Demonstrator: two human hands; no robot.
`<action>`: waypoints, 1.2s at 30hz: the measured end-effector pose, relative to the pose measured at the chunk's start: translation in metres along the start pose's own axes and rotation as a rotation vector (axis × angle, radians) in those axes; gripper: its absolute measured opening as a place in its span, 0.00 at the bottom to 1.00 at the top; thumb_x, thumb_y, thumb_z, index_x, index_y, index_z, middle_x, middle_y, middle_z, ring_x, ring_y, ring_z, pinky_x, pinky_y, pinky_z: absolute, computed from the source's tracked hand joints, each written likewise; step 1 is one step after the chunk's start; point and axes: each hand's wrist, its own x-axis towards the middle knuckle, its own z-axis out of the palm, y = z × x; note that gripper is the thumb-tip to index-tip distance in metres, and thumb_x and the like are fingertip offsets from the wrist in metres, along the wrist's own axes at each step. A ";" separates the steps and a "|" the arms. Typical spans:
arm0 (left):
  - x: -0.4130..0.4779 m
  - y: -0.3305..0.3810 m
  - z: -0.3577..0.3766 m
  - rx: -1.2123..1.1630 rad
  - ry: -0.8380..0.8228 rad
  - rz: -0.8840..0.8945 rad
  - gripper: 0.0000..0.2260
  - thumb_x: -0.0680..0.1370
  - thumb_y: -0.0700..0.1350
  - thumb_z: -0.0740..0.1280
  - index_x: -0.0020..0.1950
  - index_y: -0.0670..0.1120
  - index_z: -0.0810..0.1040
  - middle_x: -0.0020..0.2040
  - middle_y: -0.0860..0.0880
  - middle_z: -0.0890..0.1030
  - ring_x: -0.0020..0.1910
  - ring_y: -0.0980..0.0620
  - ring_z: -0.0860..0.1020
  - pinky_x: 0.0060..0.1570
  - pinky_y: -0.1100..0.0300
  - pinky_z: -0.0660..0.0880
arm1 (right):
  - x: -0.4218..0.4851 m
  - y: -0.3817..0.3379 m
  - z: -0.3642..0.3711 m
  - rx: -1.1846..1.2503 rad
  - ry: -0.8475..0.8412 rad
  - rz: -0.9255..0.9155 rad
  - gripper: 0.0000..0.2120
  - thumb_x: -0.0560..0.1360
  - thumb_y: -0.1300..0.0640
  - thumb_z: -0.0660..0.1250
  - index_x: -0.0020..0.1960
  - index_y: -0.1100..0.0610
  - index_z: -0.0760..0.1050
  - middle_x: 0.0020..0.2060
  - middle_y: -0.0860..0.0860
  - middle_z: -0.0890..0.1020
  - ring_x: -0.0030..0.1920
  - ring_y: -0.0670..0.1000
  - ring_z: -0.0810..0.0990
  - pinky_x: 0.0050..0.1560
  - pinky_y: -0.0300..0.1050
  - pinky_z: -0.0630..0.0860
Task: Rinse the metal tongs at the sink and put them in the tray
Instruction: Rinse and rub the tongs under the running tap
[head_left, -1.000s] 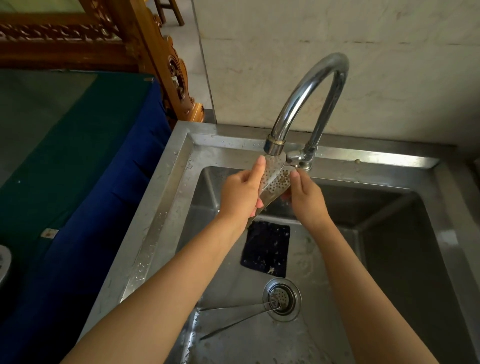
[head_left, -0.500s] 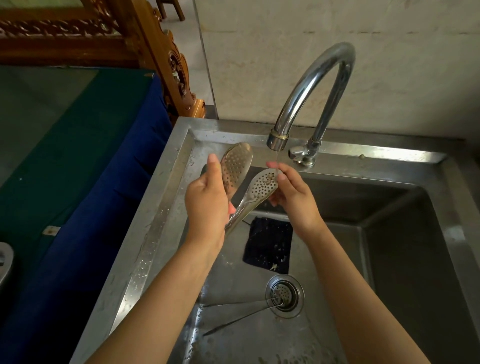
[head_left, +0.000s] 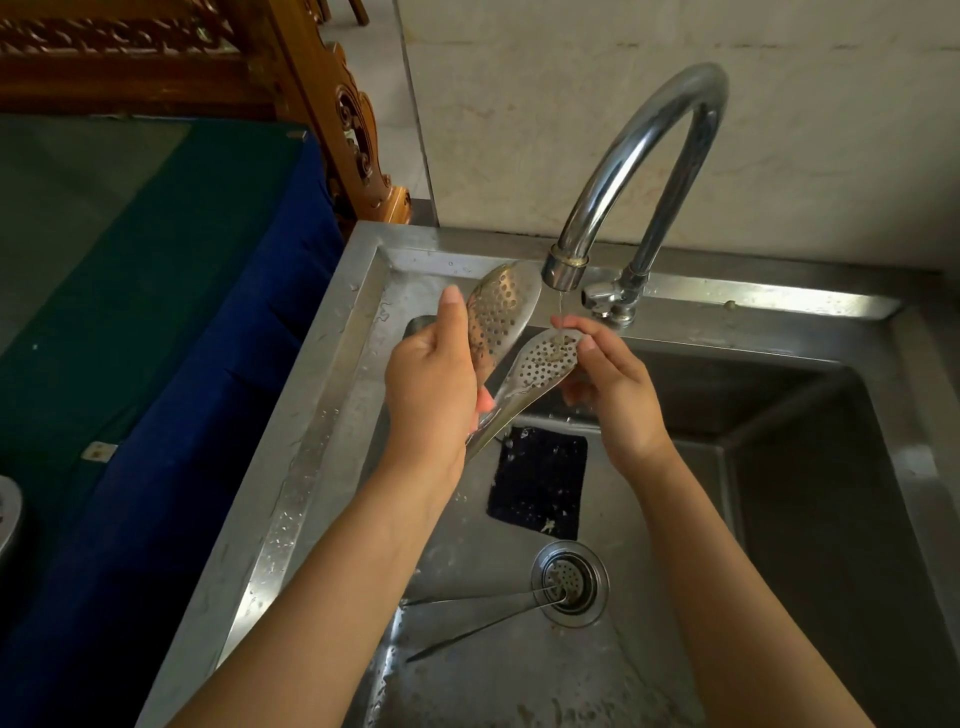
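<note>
Metal tongs (head_left: 540, 364) with two perforated spoon-shaped ends are held over the steel sink (head_left: 332, 415), their ends spread apart. My left hand (head_left: 434, 387) grips the tongs around the arms, thumb up beside the left end. My right hand (head_left: 610, 384) pinches the right end, fingers on its rim, directly under the tap spout (head_left: 563, 270). A thin stream of water falls onto that end. The tongs' handle end is hidden behind my left hand. No tray is clearly visible.
A dark rectangular sponge (head_left: 537, 480) lies on the basin floor above the drain (head_left: 569, 582). A blue and green cloth (head_left: 156, 312) covers the surface to the left. A round metal rim (head_left: 8, 514) shows at the left edge. Carved wood (head_left: 332, 104) stands behind.
A second ago both hands held the tongs closed together under the spout. My left hand moved left and the tongs' ends spread apart; the right end stays under the water.
</note>
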 end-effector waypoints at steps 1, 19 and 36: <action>0.000 0.000 0.000 0.001 -0.002 -0.002 0.25 0.79 0.59 0.55 0.29 0.45 0.68 0.17 0.53 0.68 0.13 0.59 0.64 0.14 0.70 0.59 | 0.000 0.000 -0.001 -0.010 -0.002 -0.005 0.14 0.81 0.60 0.53 0.53 0.49 0.76 0.44 0.50 0.77 0.39 0.47 0.73 0.35 0.38 0.70; 0.003 -0.011 0.004 -0.005 -0.038 -0.039 0.25 0.79 0.59 0.55 0.29 0.44 0.68 0.17 0.53 0.66 0.14 0.58 0.62 0.15 0.68 0.58 | 0.008 -0.005 0.008 -0.518 0.019 -0.103 0.15 0.71 0.54 0.70 0.54 0.52 0.69 0.44 0.47 0.79 0.42 0.44 0.80 0.37 0.32 0.78; 0.004 -0.027 -0.001 0.027 -0.059 -0.033 0.24 0.79 0.60 0.55 0.32 0.44 0.71 0.17 0.53 0.68 0.14 0.58 0.64 0.15 0.69 0.58 | 0.016 0.014 0.025 -0.445 0.319 0.167 0.16 0.80 0.51 0.57 0.38 0.59 0.70 0.30 0.53 0.73 0.33 0.54 0.75 0.34 0.51 0.78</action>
